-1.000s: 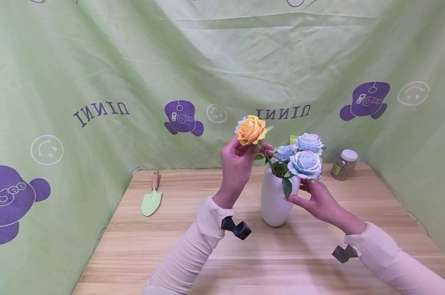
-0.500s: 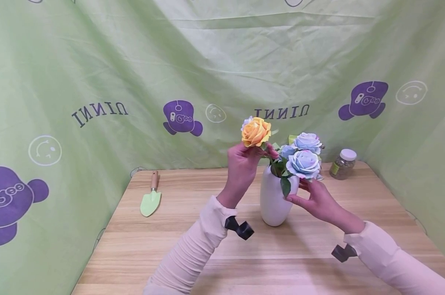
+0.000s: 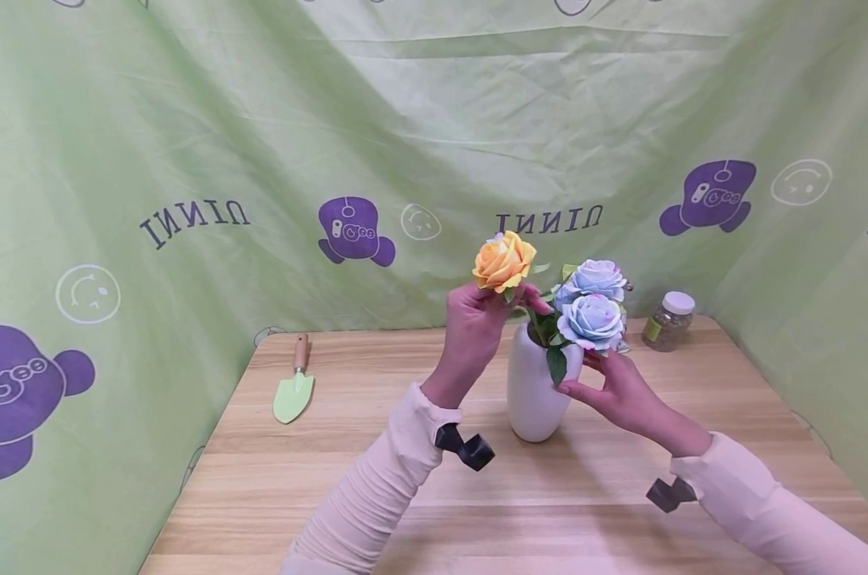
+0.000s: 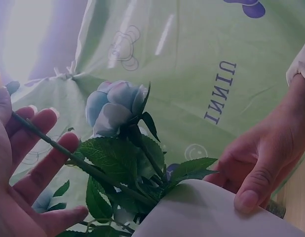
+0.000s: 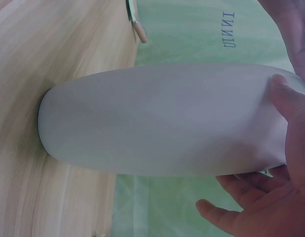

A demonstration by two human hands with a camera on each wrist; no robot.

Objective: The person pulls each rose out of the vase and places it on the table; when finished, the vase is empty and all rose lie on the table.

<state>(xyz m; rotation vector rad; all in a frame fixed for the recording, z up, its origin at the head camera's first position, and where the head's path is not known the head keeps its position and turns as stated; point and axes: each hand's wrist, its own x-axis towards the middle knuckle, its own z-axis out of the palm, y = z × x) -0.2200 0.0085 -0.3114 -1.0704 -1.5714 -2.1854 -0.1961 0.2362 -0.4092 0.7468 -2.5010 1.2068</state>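
Observation:
An orange artificial rose (image 3: 504, 262) stands over the left side of a white vase (image 3: 537, 391), and my left hand (image 3: 473, 331) pinches its stem just below the bloom. In the left wrist view the green stem (image 4: 86, 165) slants down into the vase mouth, past the spread fingers (image 4: 44, 165). Light blue roses (image 3: 593, 321) lean out of the vase to the right, with green leaves (image 3: 557, 363) at the rim. My right hand (image 3: 624, 395) grips the upper vase, thumb on the near side; the right wrist view has its fingers (image 5: 241, 190) along the other side.
A garden trowel (image 3: 294, 391) with a green blade and wooden handle lies at the table's left. A lidded jar (image 3: 668, 321) stands at the back right. Behind the wooden table (image 3: 376, 479) hangs a green printed cloth (image 3: 261, 120).
My left hand and the orange rose have moved a little to the right and slightly down, nearer the blue roses. The right hand and vase have stayed in place.

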